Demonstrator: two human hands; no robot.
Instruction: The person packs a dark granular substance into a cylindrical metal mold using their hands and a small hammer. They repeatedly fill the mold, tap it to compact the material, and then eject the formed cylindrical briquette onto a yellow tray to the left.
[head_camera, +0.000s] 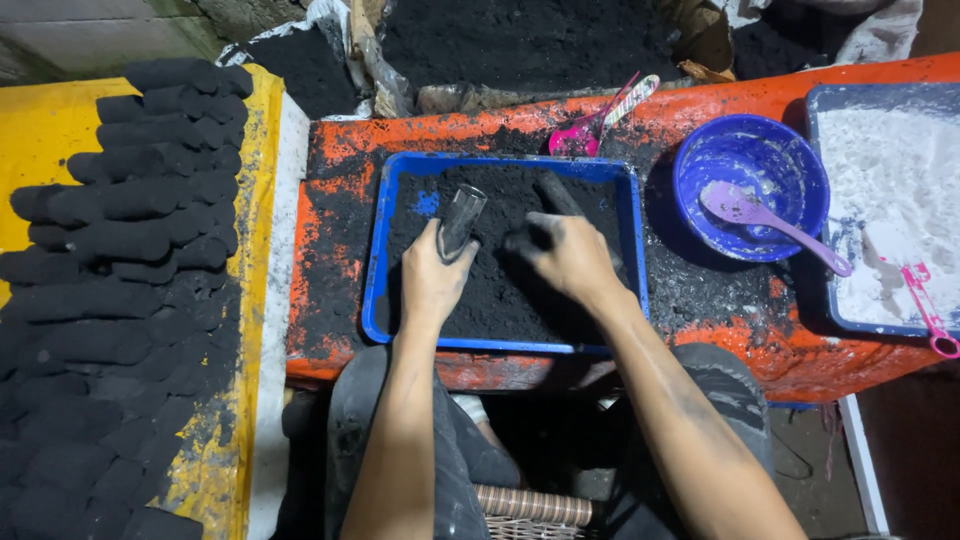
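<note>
Nearest the camera, below the blue tray, two bare forearms rise from dark-trousered knees, skin smeared with black dust. Over the tray's near half, the left hand is wrapped around a clear cylindrical tube, smooth and glassy, tilted with its open mouth up and away; fingers closed firmly round its lower part. Just right of it, the right hand is curled around a dark rod, matte and soot-coated, its upper end slanting toward the tray's far rim; fingertips blackened, grip closed on the rod. Tray is rectangular, hard plastic, filled with loose black powder, fine and crumbly, with one bare blue patch near the tube. Tray sits on an orange work surface, paint worn and heavily dusted black. Left of the tray, a yellow board carries rows of black cylindrical briquettes, dull, rough-surfaced, packed touching one another. Right of the tray, a round blue bowl streaked with white residue holds a purple spoon, its handle over the rim. Further right, a second blue tray holds white powder, clumpy, with a pink scoop at its near edge. Beyond the tray's far rim lies a pink spoon, and behind it open sacks of black powder.
</note>
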